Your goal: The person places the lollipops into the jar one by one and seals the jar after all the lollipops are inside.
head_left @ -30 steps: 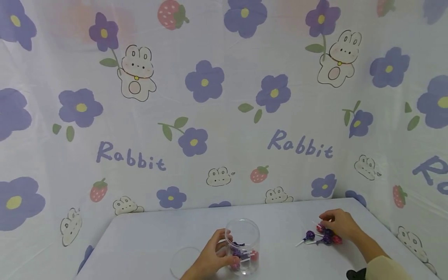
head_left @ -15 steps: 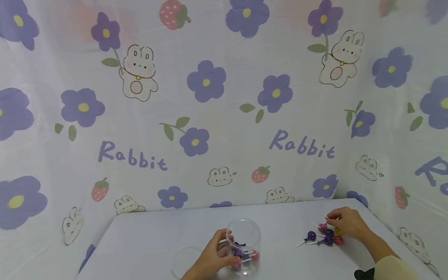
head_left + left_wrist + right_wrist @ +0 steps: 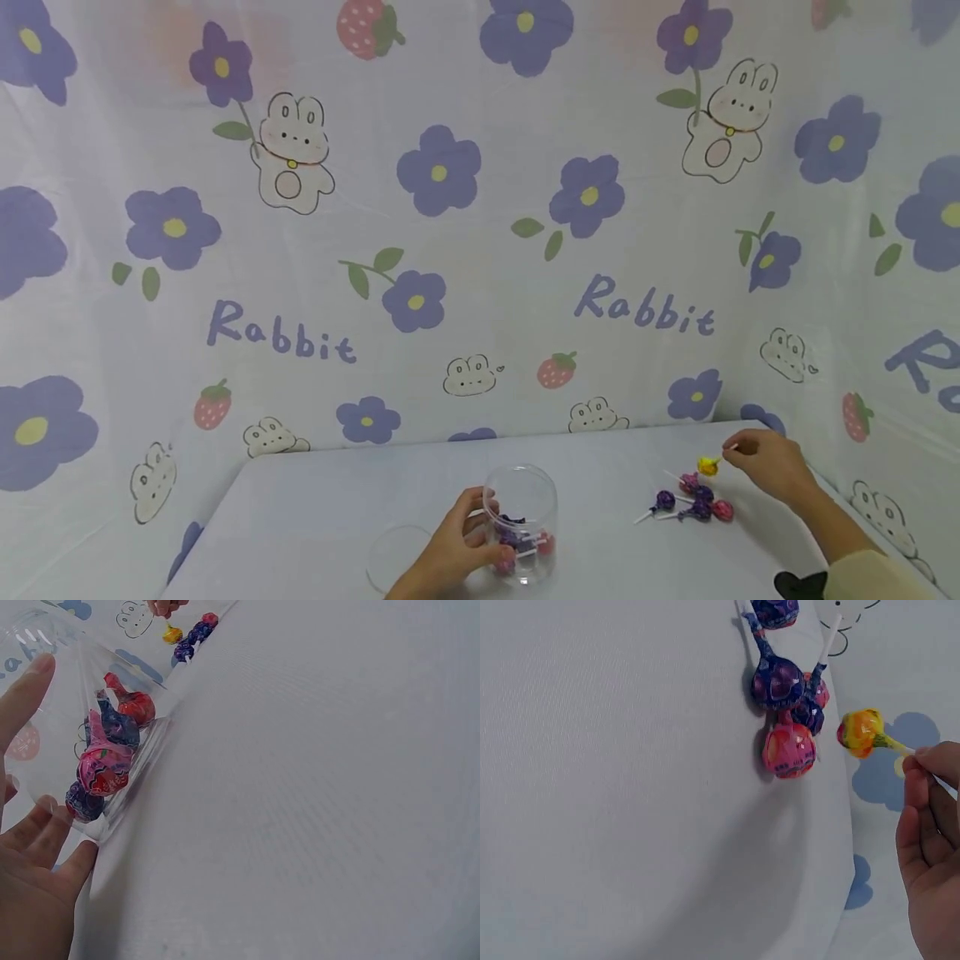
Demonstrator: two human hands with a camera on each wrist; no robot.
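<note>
In the head view my left hand [image 3: 455,546] grips the side of a clear plastic jar [image 3: 530,500], which stands uncovered on the table. Several wrapped lollipops lie in the jar's bottom, among them a pink lollipop [image 3: 105,766] and a red one [image 3: 137,708]. My right hand [image 3: 772,468] pinches the white stick of a yellow lollipop [image 3: 861,733] between thumb and fingertips, its wrapped head pointing left. Just below it, a loose pile of purple and pink lollipops [image 3: 701,509] rests on the table at the right.
A clear round lid [image 3: 393,557] lies flat on the white table [image 3: 315,508], left of the jar and partly behind my left forearm. A patterned curtain [image 3: 510,250] with flowers and rabbits hangs behind the table and along its sides.
My right hand has taken the yellow lollipop from the pile and moved slightly back and to the right with it. My left hand has stayed on the jar.
</note>
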